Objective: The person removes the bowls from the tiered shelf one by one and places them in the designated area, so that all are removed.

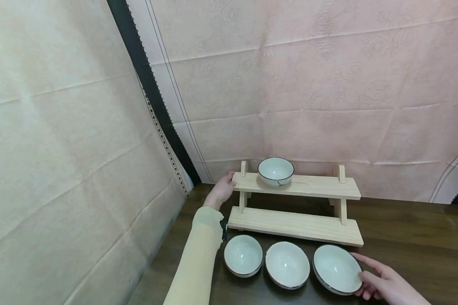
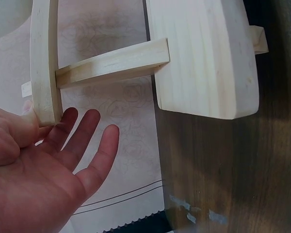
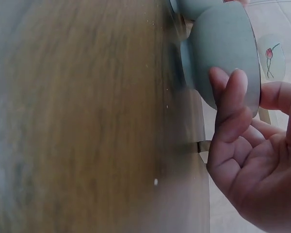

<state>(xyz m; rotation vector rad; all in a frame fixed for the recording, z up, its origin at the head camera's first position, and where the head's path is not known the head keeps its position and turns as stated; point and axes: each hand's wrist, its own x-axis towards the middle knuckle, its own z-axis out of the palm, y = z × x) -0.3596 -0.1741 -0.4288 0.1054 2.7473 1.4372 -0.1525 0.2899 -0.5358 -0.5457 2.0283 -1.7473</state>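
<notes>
My left hand point(image 1: 222, 190) pinches the left end of the upper board of a two-tier wooden shelf point(image 1: 294, 224). In the left wrist view, thumb and index finger meet at that board end while the other fingers point(image 2: 109, 145) spread away from it. My right hand point(image 1: 383, 279) holds the right side of a white bowl point(image 1: 336, 267), the rightmost of three in a row before the shelf. The right wrist view shows fingers against this bowl's pale outer wall point(image 3: 225, 48) and the thumb at its rim. Whether its foot touches the table is unclear.
A dark-rimmed bowl point(image 1: 276, 169) stands on the upper board, left of centre. Two more bowls, one at left point(image 1: 244, 254) and one in the middle point(image 1: 287, 263), sit on the dark wooden table point(image 1: 416, 228). Pale cloth point(image 1: 328, 84) hangs behind and at left.
</notes>
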